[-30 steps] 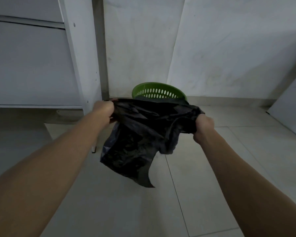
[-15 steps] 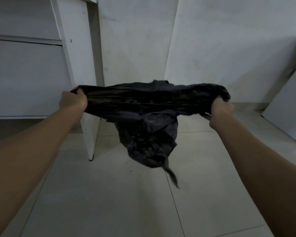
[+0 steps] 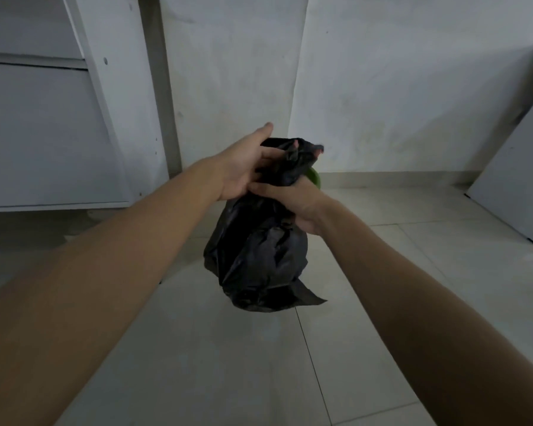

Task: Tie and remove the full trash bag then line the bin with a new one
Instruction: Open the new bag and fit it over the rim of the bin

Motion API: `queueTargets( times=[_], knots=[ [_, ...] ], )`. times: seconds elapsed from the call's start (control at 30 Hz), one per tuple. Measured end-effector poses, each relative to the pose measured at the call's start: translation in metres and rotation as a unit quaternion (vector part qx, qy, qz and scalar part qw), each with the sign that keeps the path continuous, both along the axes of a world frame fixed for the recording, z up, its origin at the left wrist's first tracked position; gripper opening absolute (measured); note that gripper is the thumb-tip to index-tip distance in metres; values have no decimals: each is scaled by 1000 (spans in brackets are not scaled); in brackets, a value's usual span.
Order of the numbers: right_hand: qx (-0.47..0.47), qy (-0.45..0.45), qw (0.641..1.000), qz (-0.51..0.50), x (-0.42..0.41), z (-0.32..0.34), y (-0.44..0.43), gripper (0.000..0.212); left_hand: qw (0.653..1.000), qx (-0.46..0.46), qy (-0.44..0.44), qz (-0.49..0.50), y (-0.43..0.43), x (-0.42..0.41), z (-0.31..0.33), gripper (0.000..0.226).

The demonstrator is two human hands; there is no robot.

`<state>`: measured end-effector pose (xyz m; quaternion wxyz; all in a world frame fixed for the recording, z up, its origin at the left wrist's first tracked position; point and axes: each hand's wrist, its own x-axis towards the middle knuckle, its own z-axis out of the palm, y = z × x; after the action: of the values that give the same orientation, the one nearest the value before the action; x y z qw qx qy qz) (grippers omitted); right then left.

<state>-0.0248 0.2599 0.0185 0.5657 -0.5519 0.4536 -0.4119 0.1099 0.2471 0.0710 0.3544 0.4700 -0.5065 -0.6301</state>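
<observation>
A black trash bag (image 3: 259, 256) hangs in the air in front of me, its top gathered into a bunch. My right hand (image 3: 299, 204) grips the gathered neck from the right side. My left hand (image 3: 243, 167) holds the bunched top from the left, its fingertips poking out through the plastic folds and its thumb stretched upward. Behind the bag and my hands only a sliver of the green bin (image 3: 316, 178) shows, down by the wall.
A white cabinet (image 3: 59, 118) with a side panel stands at the left. A white board (image 3: 517, 186) leans against the wall at the right. Pale tiled floor (image 3: 228, 364) lies below the bag.
My hands were spread wide, stretching the bag's mouth open. They have come together at the middle, and the bag's top is now gathered between them.
</observation>
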Motion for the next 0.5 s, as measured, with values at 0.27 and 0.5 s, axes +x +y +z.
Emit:
queueTargets(
  times=[0.27, 0.5],
  knots=[
    [58, -215, 960, -171, -23, 44, -50, 33, 988, -45, -144, 43, -35, 9, -27, 30],
    [63, -150, 971, -174, -15, 80, -103, 43, 980, -93, -168, 41, -101, -2, 15, 32]
  ],
)
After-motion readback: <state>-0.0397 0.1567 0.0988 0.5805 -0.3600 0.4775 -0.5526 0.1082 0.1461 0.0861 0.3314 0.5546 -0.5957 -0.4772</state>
